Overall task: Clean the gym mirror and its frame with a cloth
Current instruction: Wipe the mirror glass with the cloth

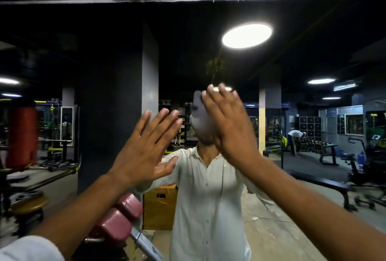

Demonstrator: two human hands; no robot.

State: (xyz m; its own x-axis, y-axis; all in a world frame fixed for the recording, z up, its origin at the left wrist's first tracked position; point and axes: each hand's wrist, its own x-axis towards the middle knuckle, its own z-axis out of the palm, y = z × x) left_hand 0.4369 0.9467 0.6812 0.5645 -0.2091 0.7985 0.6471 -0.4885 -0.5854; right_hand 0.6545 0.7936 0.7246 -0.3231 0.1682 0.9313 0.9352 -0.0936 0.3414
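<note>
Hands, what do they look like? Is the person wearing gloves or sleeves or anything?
No gloves: the left hand and the right hand are bare, with no rings, watch or bands showing. The nails on the fingers look short and plain. Both forearms are bare too. A whitish sleeve shows on the left arm at the bottom corner; none shows on the right.

head view, close, facing mirror (292,62)

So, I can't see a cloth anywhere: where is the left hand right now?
In the head view the left hand is raised, open and empty, left of centre before the mirror, lower than the right hand.
</note>
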